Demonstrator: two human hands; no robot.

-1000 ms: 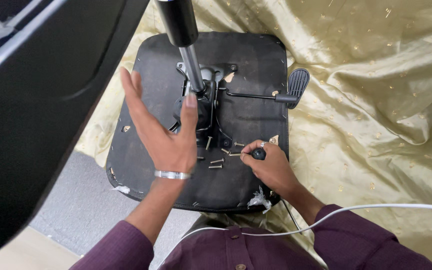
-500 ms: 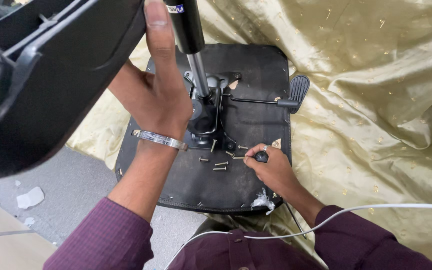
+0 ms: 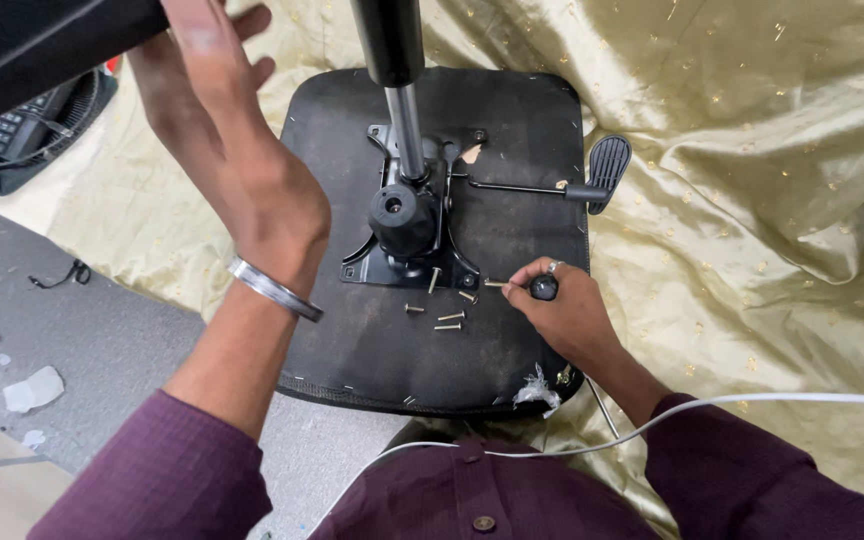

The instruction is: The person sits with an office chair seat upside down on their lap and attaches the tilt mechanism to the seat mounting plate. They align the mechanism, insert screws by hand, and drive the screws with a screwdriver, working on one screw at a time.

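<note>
Four loose screws (image 3: 442,312) lie on the upturned underside of a black seat (image 3: 352,340), just below its metal plate (image 3: 407,215). The seat rests upside down on a gold cloth (image 3: 752,200) flecked with small shiny spots, and its fabric looks dusty and scuffed, with staples along the near edge and a scrap of white plastic at the lower right corner. The plate is black and bolted at the middle of the seat; a round knob (image 3: 399,215) sticks out of it, and a gas cylinder (image 3: 397,70), black above and silver below, rises from it toward the camera. A thin lever (image 3: 552,187) runs right from the plate and ends in a ribbed black paddle that overhangs the seat's edge.

No packages or signs show; a dark device with rows of keys sits at the upper left beside the cloth.

The right hand (image 3: 562,310) rests on the seat beside the screws, fingers curled around a small screwdriver (image 3: 537,287) with a round black handle, its thin shaft pointing left toward the plate. The left hand (image 3: 232,150) is raised above the seat's left side, fingers straight and spread open, its fingertips up at a large black part (image 3: 42,40) at the top left; whether they touch it I cannot tell. A steel bangle circles that wrist.
</note>
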